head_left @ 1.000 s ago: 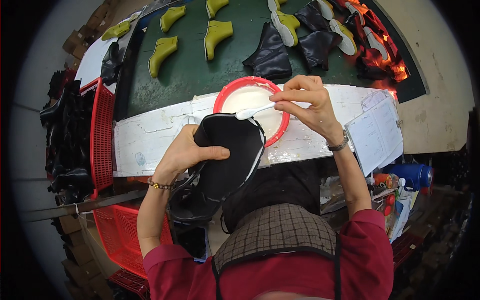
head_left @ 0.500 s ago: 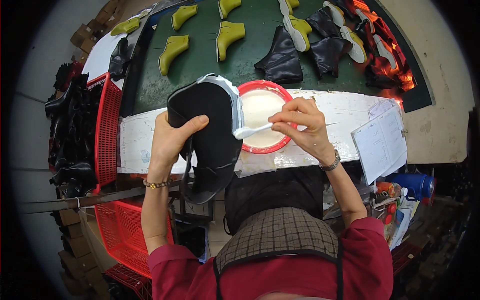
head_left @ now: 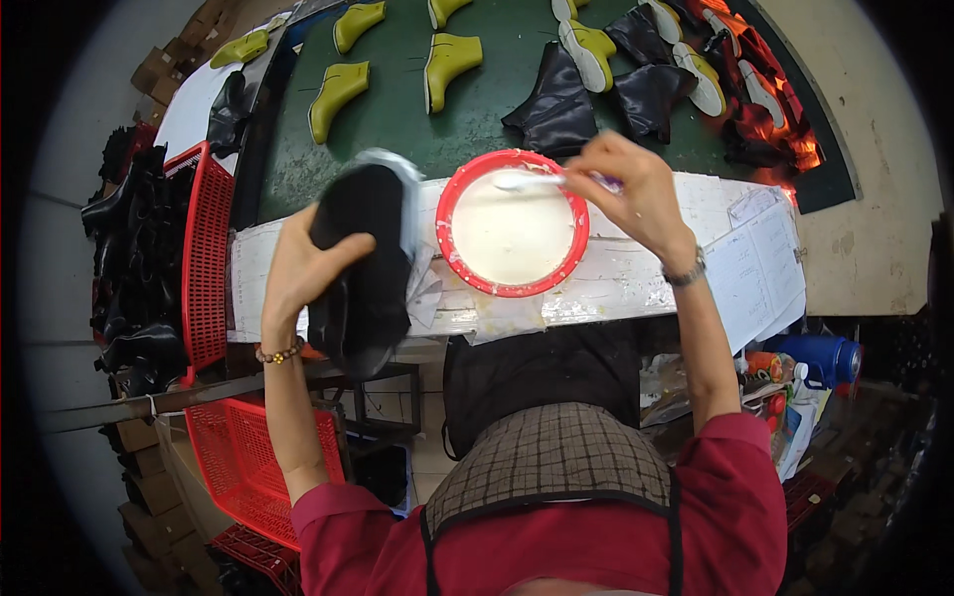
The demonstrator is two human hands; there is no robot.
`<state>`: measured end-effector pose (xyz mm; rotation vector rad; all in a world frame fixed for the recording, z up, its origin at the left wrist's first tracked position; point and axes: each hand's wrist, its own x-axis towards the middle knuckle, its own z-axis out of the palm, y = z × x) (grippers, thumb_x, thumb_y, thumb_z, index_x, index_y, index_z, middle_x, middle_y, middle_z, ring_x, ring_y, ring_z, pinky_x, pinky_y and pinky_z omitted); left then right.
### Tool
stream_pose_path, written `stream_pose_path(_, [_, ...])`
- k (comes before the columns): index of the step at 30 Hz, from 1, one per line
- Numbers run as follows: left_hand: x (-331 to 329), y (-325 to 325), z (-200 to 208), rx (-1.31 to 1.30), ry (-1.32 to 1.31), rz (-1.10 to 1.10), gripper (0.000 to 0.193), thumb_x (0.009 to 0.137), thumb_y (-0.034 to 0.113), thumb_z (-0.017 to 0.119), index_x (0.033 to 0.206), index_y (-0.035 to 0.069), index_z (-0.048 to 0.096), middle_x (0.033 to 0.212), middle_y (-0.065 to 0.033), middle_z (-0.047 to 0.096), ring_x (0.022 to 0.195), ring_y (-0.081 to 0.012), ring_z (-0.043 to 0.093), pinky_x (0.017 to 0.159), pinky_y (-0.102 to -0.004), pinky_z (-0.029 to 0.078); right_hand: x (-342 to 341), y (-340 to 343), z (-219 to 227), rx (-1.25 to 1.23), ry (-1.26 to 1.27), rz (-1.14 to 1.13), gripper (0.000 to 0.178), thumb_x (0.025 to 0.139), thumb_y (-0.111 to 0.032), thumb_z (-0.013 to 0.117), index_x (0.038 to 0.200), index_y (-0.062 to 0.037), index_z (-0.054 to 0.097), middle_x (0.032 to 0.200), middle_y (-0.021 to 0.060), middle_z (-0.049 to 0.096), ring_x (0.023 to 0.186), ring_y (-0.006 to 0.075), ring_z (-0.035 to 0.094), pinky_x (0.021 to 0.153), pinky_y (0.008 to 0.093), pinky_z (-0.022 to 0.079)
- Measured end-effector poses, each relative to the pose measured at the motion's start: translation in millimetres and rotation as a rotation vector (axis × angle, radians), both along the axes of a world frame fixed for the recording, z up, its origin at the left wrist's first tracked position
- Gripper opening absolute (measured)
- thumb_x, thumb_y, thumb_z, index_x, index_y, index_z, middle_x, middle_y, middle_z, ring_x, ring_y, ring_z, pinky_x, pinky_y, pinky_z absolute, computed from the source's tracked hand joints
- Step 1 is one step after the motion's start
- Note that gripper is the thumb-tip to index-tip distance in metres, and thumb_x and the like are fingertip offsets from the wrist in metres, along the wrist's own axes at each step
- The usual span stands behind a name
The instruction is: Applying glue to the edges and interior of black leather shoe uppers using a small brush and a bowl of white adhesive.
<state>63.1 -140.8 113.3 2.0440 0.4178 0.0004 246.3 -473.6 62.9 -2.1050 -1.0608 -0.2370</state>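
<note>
My left hand (head_left: 296, 263) grips a black boot upper (head_left: 366, 228) left of the bowl, thumb across its dark face and fingers behind. White paste coats its far and right edges; motion blurs it somewhat. My right hand (head_left: 631, 194) is closed around the handle of a small white brush (head_left: 529, 183), whose head is over the far part of a round red bowl (head_left: 447, 260). Thick white paste (head_left: 512, 238) lies in the bowl. Whether the bristles touch the paste, I cannot tell.
The bowl stands on a white board (head_left: 636, 283) before a green conveyor belt (head_left: 397, 124). Yellow boots (head_left: 452, 65) and black boot uppers (head_left: 556, 104) lie on the belt, near a glowing heater (head_left: 805, 149). Red baskets (head_left: 207, 263) are left; papers (head_left: 750, 268) lie right.
My right hand has moved the brush away from the upper's edge, up and right over the bowl. My left hand has shifted the upper left, away from the bowl, and turned it.
</note>
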Motion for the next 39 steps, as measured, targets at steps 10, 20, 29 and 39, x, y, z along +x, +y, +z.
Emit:
stream_pose_path(10, [-77.6,54.4,-125.7,0.625,0.046,0.069,0.144,0.058,0.045,0.099,0.163,-0.002,0.012,0.157,-0.0313,0.037,0.142,-0.0455,0.042,0.114,-0.0519,0.038,-35.8,-33.8,-35.8,-0.247,-0.046,-0.210,0.011,0.083,-0.020,0.080,0.089,-0.0099,0.079,0.082,0.0032,0.067,0.076,0.0229,0.065,0.064,0.0363,0.051])
stream_pose_path(20, [-82.7,23.0,-122.2,0.599,-0.175,0.248,0.100,0.069,-0.018,0.061,0.160,0.007,0.030,0.144,-0.0262,0.044,0.129,-0.0457,0.050,0.112,-0.0472,0.043,-34.7,-35.2,-42.9,-0.114,0.228,-0.240,0.015,0.087,-0.020,0.080,0.092,-0.0061,0.079,0.083,0.0070,0.069,0.069,0.0204,0.066,0.061,0.0319,0.049])
stream_pose_path(29, [-59.0,-64.8,-54.8,0.695,-0.398,-0.005,0.104,0.059,-0.022,0.053,0.158,-0.005,0.025,0.157,-0.0272,0.036,0.144,-0.0454,0.038,0.123,-0.0484,0.030,-54.2,11.7,-11.4,0.299,0.301,0.044,0.012,0.086,-0.009,0.081,0.096,-0.0035,0.079,0.085,0.0059,0.070,0.070,0.0132,0.063,0.061,0.0263,0.047])
stream_pose_path(39, [-56.8,-82.1,-43.3,0.603,-0.585,-0.123,0.097,0.072,-0.007,0.075,0.158,-0.005,0.028,0.154,-0.0280,0.041,0.140,-0.0460,0.044,0.118,-0.0495,0.036,-18.8,8.7,-3.0,0.435,0.165,-0.021,0.014,0.084,-0.007,0.083,0.098,-0.0024,0.080,0.090,0.0054,0.071,0.076,0.0123,0.065,0.065,0.0260,0.049])
